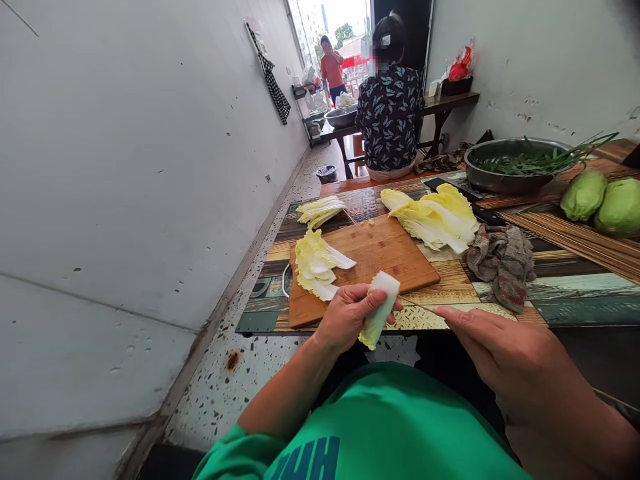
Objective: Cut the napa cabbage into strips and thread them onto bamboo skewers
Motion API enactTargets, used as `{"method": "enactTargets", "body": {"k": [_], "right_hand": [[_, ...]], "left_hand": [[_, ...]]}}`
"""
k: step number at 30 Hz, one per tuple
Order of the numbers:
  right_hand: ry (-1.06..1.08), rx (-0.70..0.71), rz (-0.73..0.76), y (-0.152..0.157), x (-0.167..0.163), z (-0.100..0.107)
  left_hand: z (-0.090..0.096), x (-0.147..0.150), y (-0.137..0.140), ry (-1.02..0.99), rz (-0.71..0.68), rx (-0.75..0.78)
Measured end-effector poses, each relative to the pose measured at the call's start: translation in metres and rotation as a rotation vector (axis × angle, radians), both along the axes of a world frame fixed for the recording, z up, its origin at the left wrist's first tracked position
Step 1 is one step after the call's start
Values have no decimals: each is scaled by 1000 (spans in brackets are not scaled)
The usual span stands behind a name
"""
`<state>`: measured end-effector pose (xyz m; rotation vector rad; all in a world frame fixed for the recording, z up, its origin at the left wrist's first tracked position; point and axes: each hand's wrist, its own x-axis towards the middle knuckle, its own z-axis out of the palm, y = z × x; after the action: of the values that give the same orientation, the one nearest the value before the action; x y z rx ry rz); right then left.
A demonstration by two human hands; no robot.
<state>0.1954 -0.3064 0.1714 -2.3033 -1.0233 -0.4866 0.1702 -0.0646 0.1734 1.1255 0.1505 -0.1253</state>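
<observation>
Just in front of the table edge, my left hand is closed around a folded napa cabbage leaf, its white stem end up and yellow tip down. My right hand pinches a thin wooden skewer, whose far end meets the leaf's right side; how deep it goes is hidden. Behind my hands lies a wooden cutting board with loose cabbage leaves on its left part. A bundle of leaves with a skewer through it rests beyond the board, and more large leaves lie at its right back.
A crumpled cloth sits right of the board, near many long skewers and a black-handled knife. Farther back are a metal bowl of greens and green cabbages. One person sits ahead; another stands by the doorway.
</observation>
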Motion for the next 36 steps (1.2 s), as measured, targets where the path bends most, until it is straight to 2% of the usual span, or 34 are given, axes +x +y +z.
{"method": "enactTargets", "body": {"k": [6,12,17,22,30,36], "right_hand": [[-55,-38,58,2,-2,-1],[-56,5,64,10,-2,5],[26,66,96,18,4,8],[148,101,142,32,10,14],[116,56,114,14,14,3],[224,72,130,22,10,-5]], "left_hand": [[-6,0,2,-24,-38,48],[-9,2,4,-13,-84,79],[-10,4,5,-41,-96,97],[-11,2,-1,-39,-169,131],[-20,1,2,11,-58,63],[-27,0,-18,-39,-234,230]]}}
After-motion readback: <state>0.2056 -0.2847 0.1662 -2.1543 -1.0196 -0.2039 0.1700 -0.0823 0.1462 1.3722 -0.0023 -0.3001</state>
